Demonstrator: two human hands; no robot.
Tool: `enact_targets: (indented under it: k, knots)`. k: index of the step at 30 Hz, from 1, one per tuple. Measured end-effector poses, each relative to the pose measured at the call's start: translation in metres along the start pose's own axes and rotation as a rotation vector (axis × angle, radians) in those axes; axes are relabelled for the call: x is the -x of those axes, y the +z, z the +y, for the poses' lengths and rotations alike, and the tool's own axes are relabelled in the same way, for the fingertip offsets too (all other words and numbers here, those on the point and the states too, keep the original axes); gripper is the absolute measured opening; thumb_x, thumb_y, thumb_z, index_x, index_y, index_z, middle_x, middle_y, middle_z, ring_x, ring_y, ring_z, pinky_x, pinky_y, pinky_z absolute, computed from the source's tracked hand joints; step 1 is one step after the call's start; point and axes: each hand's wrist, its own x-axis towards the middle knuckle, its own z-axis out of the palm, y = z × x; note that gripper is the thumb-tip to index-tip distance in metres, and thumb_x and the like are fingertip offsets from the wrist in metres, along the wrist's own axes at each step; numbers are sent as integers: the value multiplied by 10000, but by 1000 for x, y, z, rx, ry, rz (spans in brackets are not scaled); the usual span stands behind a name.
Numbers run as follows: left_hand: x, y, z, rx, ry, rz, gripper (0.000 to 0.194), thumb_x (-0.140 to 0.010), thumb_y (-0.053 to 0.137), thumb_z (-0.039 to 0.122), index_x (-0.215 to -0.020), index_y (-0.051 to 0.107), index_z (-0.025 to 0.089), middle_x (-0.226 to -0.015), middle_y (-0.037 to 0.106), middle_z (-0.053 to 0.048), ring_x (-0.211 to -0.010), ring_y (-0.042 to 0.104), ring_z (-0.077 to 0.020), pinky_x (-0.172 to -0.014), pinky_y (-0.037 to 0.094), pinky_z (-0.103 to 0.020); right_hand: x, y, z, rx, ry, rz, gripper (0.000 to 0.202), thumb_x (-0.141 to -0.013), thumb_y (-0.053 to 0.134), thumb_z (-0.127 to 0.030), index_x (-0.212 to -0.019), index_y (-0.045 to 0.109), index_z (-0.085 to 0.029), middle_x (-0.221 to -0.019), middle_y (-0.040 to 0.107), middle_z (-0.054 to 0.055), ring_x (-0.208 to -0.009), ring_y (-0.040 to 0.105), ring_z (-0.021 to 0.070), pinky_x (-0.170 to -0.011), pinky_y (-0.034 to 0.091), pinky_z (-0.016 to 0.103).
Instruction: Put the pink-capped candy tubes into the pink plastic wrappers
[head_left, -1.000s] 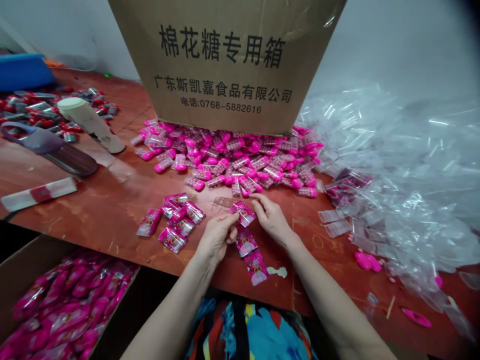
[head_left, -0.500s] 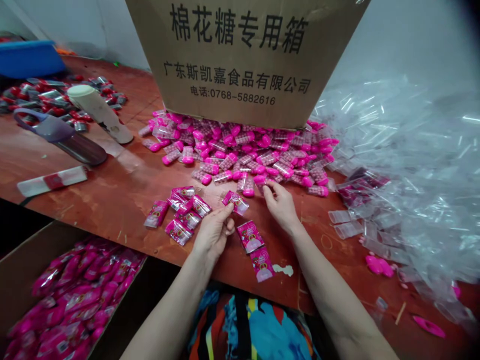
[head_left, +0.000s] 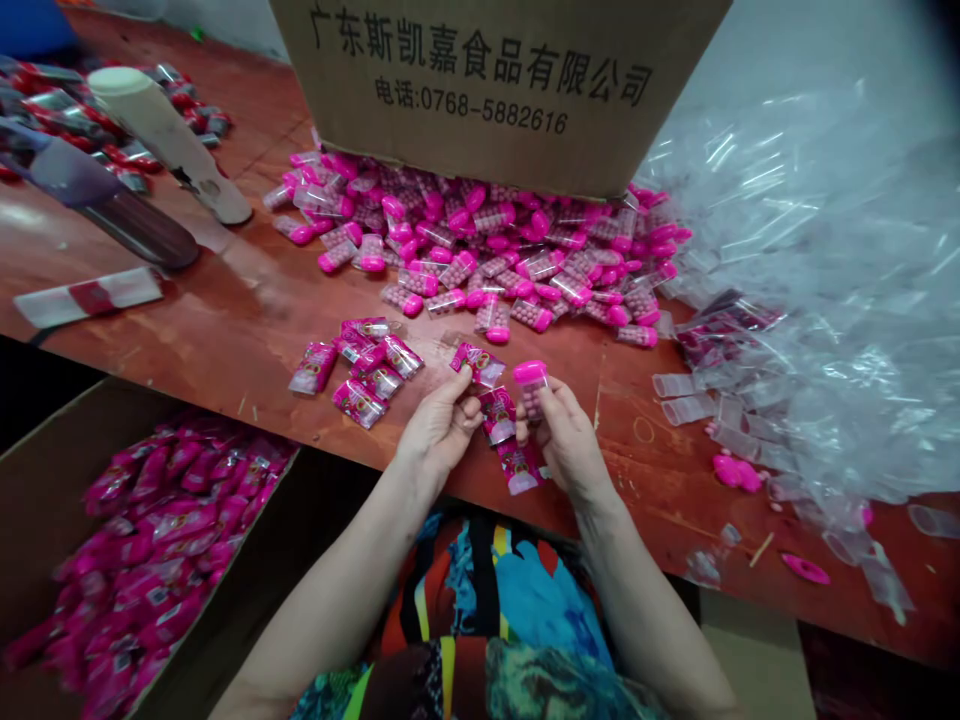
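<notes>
My right hand [head_left: 564,432] is closed on a small clear bottle [head_left: 531,392] with a pink cap and pink beads inside, held upright. My left hand [head_left: 441,422] pinches the edge of a pink printed wrapper [head_left: 480,364] just left of the bottle. Two more pink wrappers [head_left: 517,466] lie below, partly behind my right fingers. Left of my left hand sits a small group of pink packets [head_left: 360,402]. Beyond both hands spreads a pile of pink-capped bottles [head_left: 450,235].
A large cardboard box [head_left: 495,100] stands behind the pile. Clear plastic sleeves [head_left: 810,260] heap up at the right. Two drink bottles [head_left: 176,150] lean at the left, near red-capped items [head_left: 56,115]. An open carton [head_left: 67,425] of pink packets is at lower left.
My right hand has drawn a pink-capped bottle from the pile's edge towards me, beside the wrapper. My left hand stays at the wrapper. The view has tilted downward.
</notes>
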Motion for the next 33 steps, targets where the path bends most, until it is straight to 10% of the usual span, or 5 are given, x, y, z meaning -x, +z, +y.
enact_targets:
  k: [6, 19, 33]
  knots:
    - [3, -6, -6, -22, -25, -8, 233, -907, 751, 84, -749, 592, 151, -578, 562, 58, -378, 395, -20, -350, 283, -144, 15, 1, 5, -204, 181, -78, 305, -924, 707, -517, -933, 702, -212, -852, 674, 22, -669, 598, 144, -615, 543, 285]
    - [9, -14, -19, -35, -15, -30, 202, -871, 801, 123, -764, 629, 133, -617, 613, 35, -393, 414, -21, -356, 298, -156, 30, -4, 28, 819, -452, 247, 455, -995, 614, -465, -1393, 665, -250, -1185, 612, 108, -1136, 651, 269, -1016, 573, 461]
    - [13, -21, -26, -236, -4, -205, 335, -882, 823, 262, -659, 611, 129, -461, 467, 44, -380, 370, -33, -391, 274, -162, 39, 4, 38, 782, -455, 137, 476, -954, 678, -395, -1407, 636, -259, -1383, 685, 139, -1274, 652, 330, -1134, 503, 580]
